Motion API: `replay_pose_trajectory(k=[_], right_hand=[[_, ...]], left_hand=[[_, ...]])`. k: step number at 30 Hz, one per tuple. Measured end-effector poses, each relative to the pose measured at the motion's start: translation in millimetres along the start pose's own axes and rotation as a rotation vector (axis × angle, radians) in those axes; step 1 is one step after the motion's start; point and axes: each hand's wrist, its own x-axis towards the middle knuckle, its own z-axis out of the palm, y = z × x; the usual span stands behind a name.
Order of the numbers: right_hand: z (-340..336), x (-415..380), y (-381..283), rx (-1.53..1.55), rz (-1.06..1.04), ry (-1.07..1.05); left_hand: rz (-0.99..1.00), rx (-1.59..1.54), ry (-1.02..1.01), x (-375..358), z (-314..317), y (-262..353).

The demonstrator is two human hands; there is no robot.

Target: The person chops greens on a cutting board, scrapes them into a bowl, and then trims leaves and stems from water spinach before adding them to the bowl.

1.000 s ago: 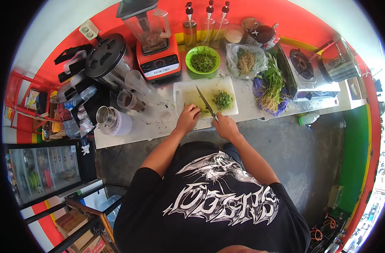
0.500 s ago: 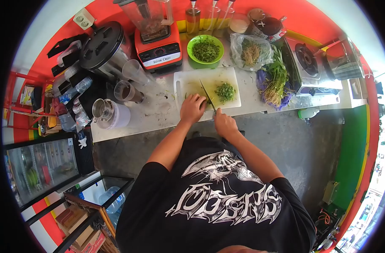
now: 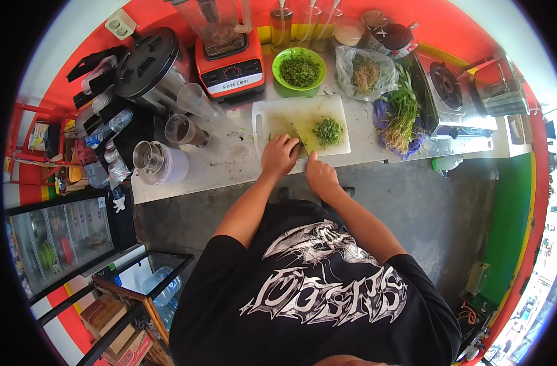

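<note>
On the white cutting board (image 3: 275, 110), my left hand (image 3: 280, 156) is closed with its fingers curled down. A little green shows at the fingertips; most of what they press on is hidden. My right hand (image 3: 322, 175) grips a knife (image 3: 299, 135) by its handle at the board's front edge. The blade points away from me, close beside my left fingers. To its right lies a small heap of chopped greens (image 3: 328, 132). Behind the board stands a lime-green bowl (image 3: 276, 78) filled with finely chopped greens (image 3: 299, 71).
At the back are a red blender (image 3: 231, 73) and pump bottles (image 3: 281, 27). Right of the board lie a clear plastic bag with roots (image 3: 365, 76), a leafy bunch (image 3: 403, 113) and a gas stove (image 3: 446, 91). Cups (image 3: 187, 132) and a steel-topped jug (image 3: 162, 165) stand left.
My right hand and the knife have shifted slightly left, and the blade appears more tilted, closer to my left fingers. The left hand keeps its place on the board.
</note>
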Motion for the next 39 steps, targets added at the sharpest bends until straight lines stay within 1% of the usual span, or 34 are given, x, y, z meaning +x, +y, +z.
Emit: replay_pose_trajectory(k=[3,5,7,9,11,15,17,20,23,27,29,33,36,38,39], right_hand=[[-10,10,-3,-0.014,-0.019,-0.02],[-17,8,-1,-0.075,-0.097,0.068],[-11,0,-2,-0.072,-0.071,0.05],[-5,-5,-2,-0.079,-0.045,0.035],[3,-3,-3,-0.02,0.008,-0.013],[-9,15,-5,0.026,-0.02,-0.039],[-15,20,-2,-0.023,-0.086,0.011],[-19,8,-3,-0.029,-0.055,-0.026],[-2,-3,-4,-0.021,-0.031,-0.006],[-6,15,-7,0.032,-0.01,-0.022],[-15,22,-5,-0.018,-0.1,0.012],[-20,18,-3,-0.06,-0.117,-0.025],[-3,5,-4,-0.06,-0.077,-0.044],[8,5,-7,0.014,-0.008,-0.041],[5,8,-8,0.013,-0.009,-0.042]], left_hand=[[0.006,-0.04,0.022,-1,-1,0],[0.009,-0.034,0.017,-1,-1,0],[0.011,-0.031,0.019,-1,-1,-2],[-0.027,-0.072,0.011,-1,-1,-1],[-0.005,-0.061,0.027,0,-1,-2],[0.027,-0.073,0.057,-1,-1,-4],[0.014,-0.058,0.049,-2,-1,-3],[-0.022,-0.051,0.026,-2,1,-5],[-0.056,-0.019,-0.005,-2,0,-3],[-0.047,0.044,-0.047,-1,-4,-1],[-0.044,0.06,-0.051,-1,-3,-2],[-0.051,0.07,-0.075,-1,-3,-2],[-0.046,0.022,-0.029,0,-3,-2],[-0.049,0.027,-0.028,0,-3,-2],[-0.049,0.032,-0.033,0,-2,-2]])
